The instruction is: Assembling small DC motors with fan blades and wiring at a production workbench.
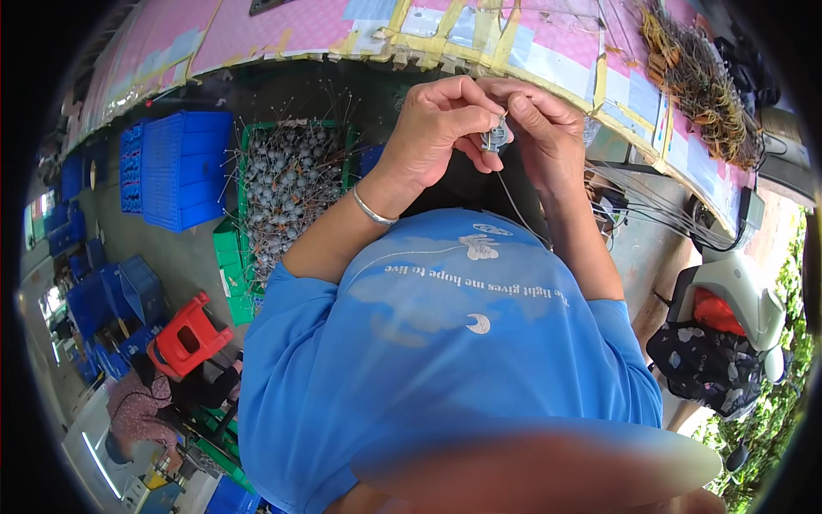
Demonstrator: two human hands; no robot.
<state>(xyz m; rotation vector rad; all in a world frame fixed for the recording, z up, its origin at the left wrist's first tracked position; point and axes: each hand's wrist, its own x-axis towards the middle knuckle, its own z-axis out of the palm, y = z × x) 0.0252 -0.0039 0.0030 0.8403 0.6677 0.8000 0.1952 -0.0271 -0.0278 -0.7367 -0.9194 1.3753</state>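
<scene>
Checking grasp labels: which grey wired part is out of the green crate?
The grey part in the left hand, close to the right hand; the other grey parts lie heaped in the green crate.

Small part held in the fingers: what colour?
The small part is grey, seen best in the head view.

The small part (494, 138) is grey, the shirt (514, 368) white-printed blue, the counter (248, 34) pink-patterned, the ribbed crate (184, 171) blue.

Left of your left hand (435, 127): tall blue crate (184, 171). Farther left, back toward you: red plastic stool (188, 336), then a person in a dotted top (137, 407). Well right of your right hand (555, 137), also back: dark patterned cloth (706, 364), green foliage (771, 437).
</scene>
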